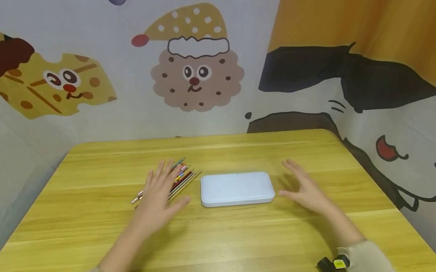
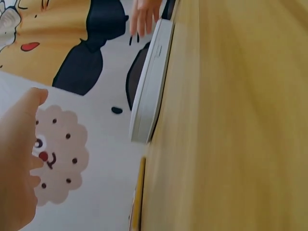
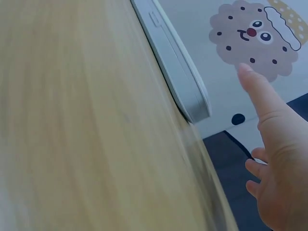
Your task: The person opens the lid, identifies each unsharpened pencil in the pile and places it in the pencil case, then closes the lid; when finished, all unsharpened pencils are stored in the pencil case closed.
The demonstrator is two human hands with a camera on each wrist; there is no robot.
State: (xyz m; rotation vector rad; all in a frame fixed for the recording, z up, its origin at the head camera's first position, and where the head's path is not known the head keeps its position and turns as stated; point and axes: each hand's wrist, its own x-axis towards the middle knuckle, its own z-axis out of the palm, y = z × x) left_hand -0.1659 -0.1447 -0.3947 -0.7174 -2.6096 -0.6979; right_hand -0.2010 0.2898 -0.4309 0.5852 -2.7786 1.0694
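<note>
A closed white case [image 1: 236, 189] lies flat on the table; its side with a small latch shows in the left wrist view [image 2: 153, 82] and the right wrist view [image 3: 173, 60]. My left hand [image 1: 155, 203], fingers spread, hovers over a bundle of pencils [image 1: 183, 184] left of the case and covers part of them. To the right of the case my right hand [image 1: 306, 189] is held with thumb and fingers apart, touching nothing. In the wrist views, the left hand [image 2: 19, 159] and right hand [image 3: 284, 159] are both raised off the tabletop.
The yellow wood-grain table [image 1: 221, 249] runs back to a wall hanging [image 1: 122, 127] printed with cartoon figures. Small black devices [image 1: 333, 265] sit at both wrists, by the beige sleeves [image 1: 366, 262].
</note>
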